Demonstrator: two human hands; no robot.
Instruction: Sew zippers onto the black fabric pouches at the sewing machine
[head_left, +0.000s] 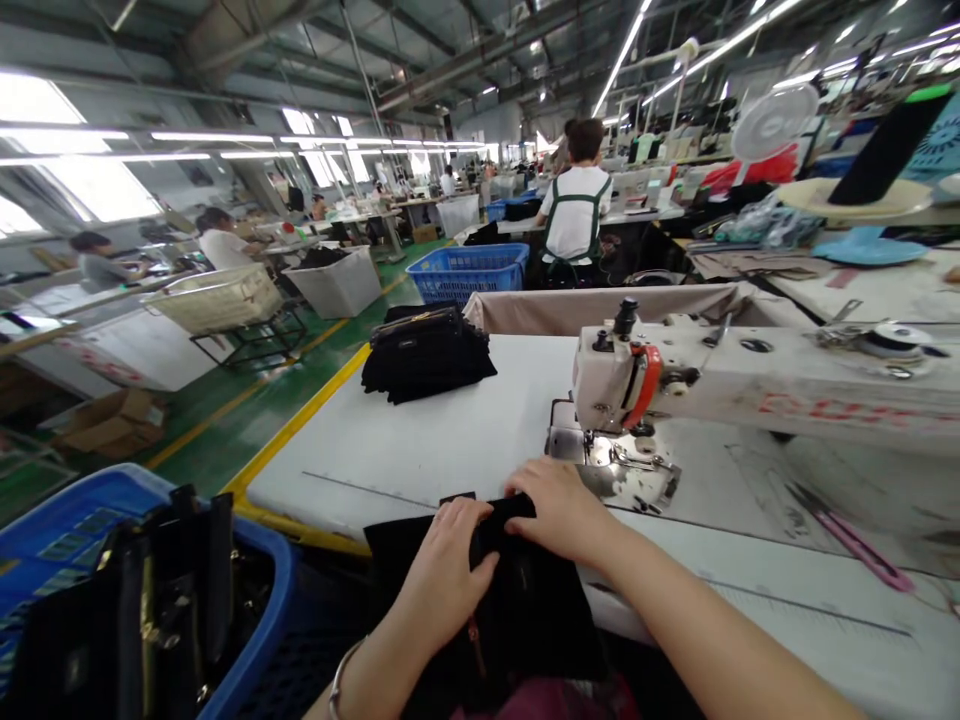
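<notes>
A black fabric piece (536,610) with a small zipper pull lies over the front edge of the white sewing table (337,440) and down onto my lap. My left hand (450,560) is closed on its upper part, thumb toward the middle. Beside it, my right hand (559,510) grips the top edge with curled fingers; what lies under the fingertips is hidden. Just beyond my right hand stands the sewing machine (630,380), with its metal needle plate (622,470). A stack of black fabric pieces (427,355) sits farther back on the table.
Pink-handled scissors (855,540) lie at the right of the table. A blue basket (281,560) of black zippered pieces stands at my left. Behind the table are another blue basket (469,265) and a person in a white shirt (577,210). A black thread cone (889,150) stands upper right.
</notes>
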